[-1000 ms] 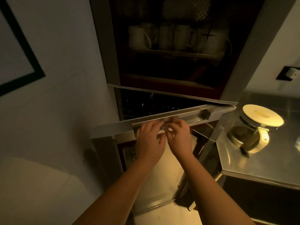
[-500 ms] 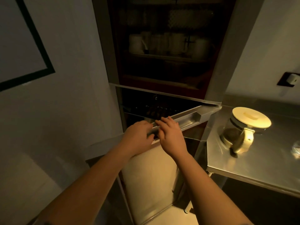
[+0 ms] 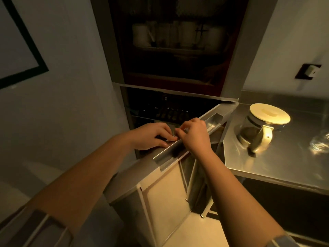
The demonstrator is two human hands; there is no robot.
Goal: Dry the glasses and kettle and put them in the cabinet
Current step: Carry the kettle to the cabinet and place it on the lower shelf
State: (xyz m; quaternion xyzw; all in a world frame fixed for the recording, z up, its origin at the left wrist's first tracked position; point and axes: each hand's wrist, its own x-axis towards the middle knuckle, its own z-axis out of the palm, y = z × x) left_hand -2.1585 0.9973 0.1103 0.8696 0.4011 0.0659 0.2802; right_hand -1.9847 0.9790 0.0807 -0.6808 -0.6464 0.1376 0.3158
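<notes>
Both hands on cabinet door handle (image 3: 185,139), curled over its rail: left hand (image 3: 153,135) gripping from behind, right hand (image 3: 194,134) pinching the top edge, probably. Kettle (image 3: 261,129) right of handle on steel counter (image 3: 277,161), well apart, upright, grip facing the camera; right hand nearer. Clear glass body, cream lid. Glass (image 3: 320,141) further right of handle, blurred.

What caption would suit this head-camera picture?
Both hands, left and right, grip the metal cabinet door's top edge; cream-lidded glass kettle waits on the steel counter.
</notes>
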